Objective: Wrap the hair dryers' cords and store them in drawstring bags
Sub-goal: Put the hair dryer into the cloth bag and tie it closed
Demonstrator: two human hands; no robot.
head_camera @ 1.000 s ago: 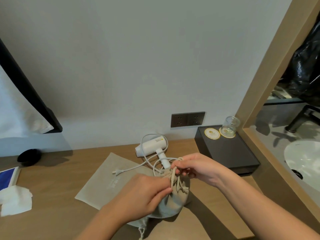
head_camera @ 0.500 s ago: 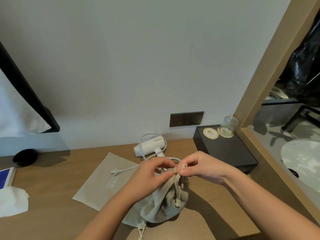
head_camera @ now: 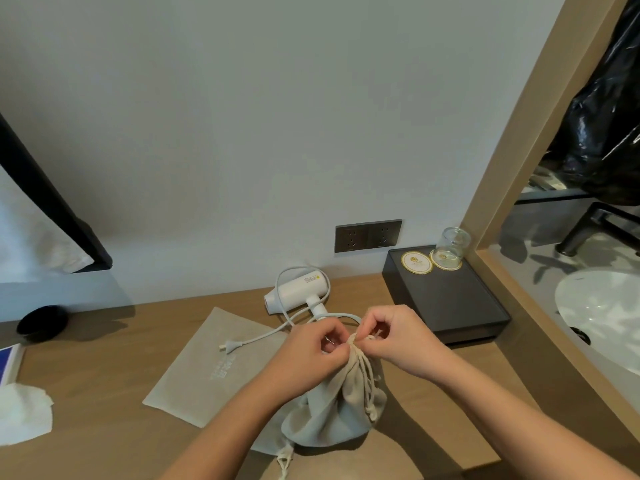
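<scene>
A filled beige drawstring bag (head_camera: 341, 407) stands on the wooden counter (head_camera: 104, 368), its neck gathered tight. My left hand (head_camera: 311, 348) pinches the neck from the left. My right hand (head_camera: 391, 337) pinches the top and the drawstrings from the right. The strings hang down the bag's right side. A white hair dryer (head_camera: 298, 292) lies behind the hands near the wall, its cord (head_camera: 270, 332) loose, the plug (head_camera: 229, 346) resting on a flat empty bag (head_camera: 211, 368). A second flat bag's corner and string (head_camera: 282, 459) show under the filled bag.
A dark tray (head_camera: 450, 306) with two coasters and an upturned glass (head_camera: 450, 245) sits right of the dryer. A wall socket (head_camera: 367, 234) is above. White tissue (head_camera: 24, 414), a blue box (head_camera: 8, 362) and a black round object (head_camera: 41, 322) lie left. A sink (head_camera: 602, 313) is at the right.
My left hand rose from the bag's body to its neck. Both hands now pinch the gathered top, and the bag stands more upright and drawn closed.
</scene>
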